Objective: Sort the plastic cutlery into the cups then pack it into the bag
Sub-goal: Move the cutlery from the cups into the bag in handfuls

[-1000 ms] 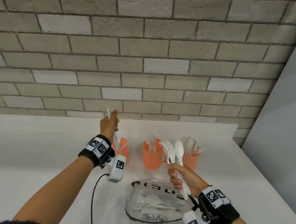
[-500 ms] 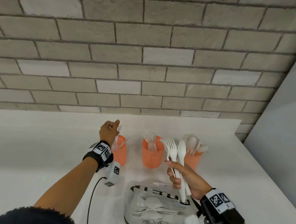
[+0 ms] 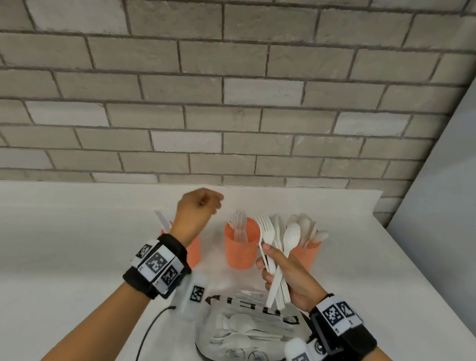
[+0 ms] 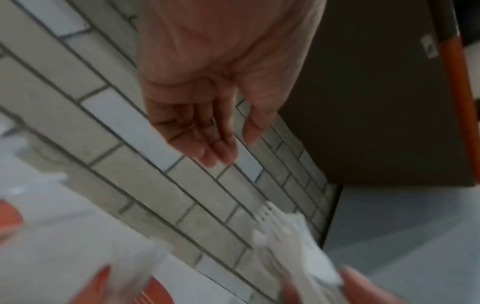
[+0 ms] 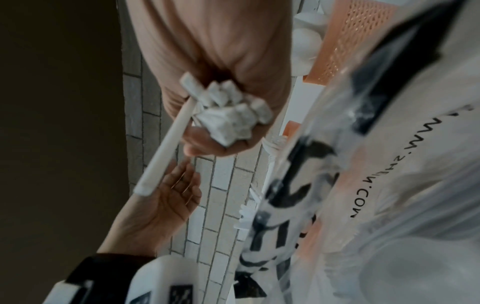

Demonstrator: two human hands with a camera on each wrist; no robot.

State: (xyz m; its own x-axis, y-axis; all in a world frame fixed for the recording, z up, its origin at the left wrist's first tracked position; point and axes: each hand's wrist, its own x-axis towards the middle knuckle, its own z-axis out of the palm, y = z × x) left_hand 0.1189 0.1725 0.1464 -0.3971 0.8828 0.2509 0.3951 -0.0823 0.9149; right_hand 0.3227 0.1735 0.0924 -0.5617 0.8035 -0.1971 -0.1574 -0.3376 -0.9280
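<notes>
Both arms are bare, with no sleeves. Each wrist wears a thick black band with white blocks that carry black square patterns. A small white camera box hangs under each band. A thin black cable runs from the left one.

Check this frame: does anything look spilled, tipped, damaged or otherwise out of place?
Nothing stands out. All three orange cups stand upright on the counter: left cup, middle cup, right cup. The right hand grips a mixed bundle of cutlery above the clear bag; the left hand is empty.
</notes>
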